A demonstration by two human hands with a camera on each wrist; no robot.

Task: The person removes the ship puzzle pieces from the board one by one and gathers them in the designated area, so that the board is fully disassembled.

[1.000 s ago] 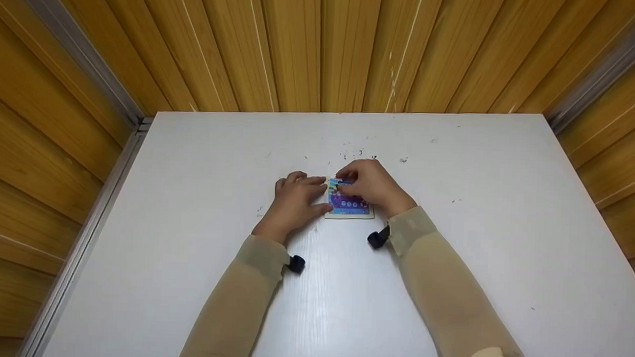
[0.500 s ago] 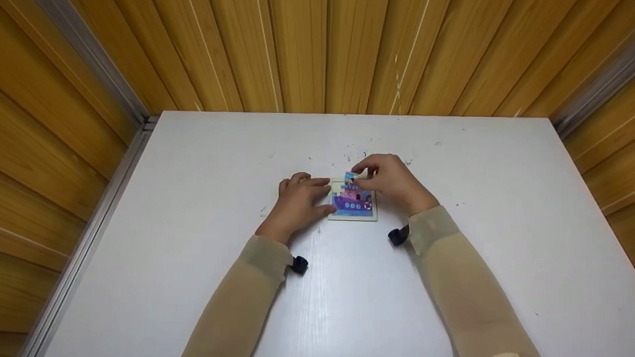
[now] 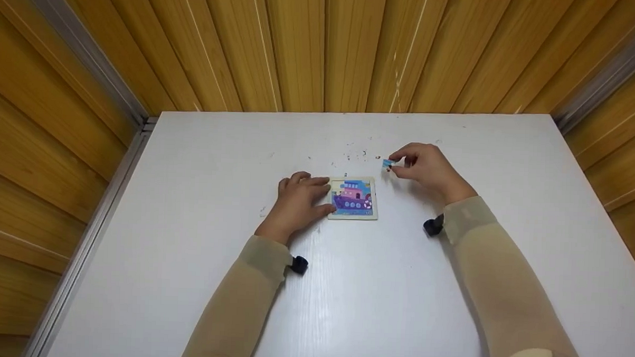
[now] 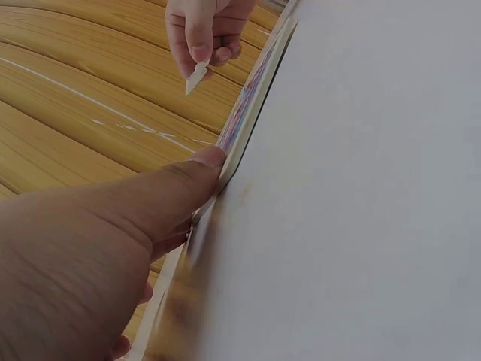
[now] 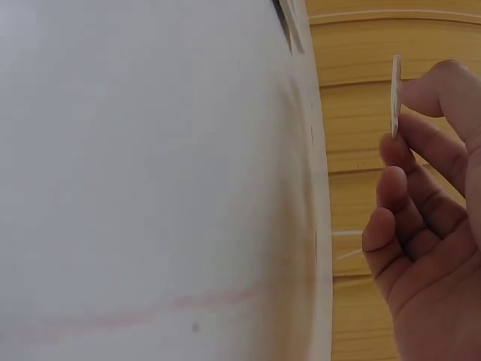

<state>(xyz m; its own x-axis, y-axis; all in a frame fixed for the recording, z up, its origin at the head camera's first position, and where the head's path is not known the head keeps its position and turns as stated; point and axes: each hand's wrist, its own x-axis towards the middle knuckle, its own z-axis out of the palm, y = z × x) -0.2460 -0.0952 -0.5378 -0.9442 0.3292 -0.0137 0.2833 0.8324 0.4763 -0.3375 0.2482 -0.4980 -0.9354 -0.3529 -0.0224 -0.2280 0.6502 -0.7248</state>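
- Right hand (image 3: 429,166) pinched blue puzzle piece (image 3: 387,163) between thumb and finger, raised off surface (image 3: 361,291), beyond the far right corner of puzzle board (image 3: 353,218).
- Left hand (image 3: 295,204): fingers apart, thumb touching puzzle board's left side.

From six o'clock, your head camera faces down toward twelve; your lower, closer wrist views share your right hand (image 3: 429,165).

Jigsaw puzzle (image 3: 352,199), purple-and-pink ship (image 3: 343,202) on blue, with cream border (image 3: 354,218); puzzle piece (image 3: 387,163), light blue with cream edge; worktop (image 3: 355,296), white, dark-flecked; wall panels (image 3: 348,47), golden-brown, wood-grained; sleeves (image 3: 234,302), beige.
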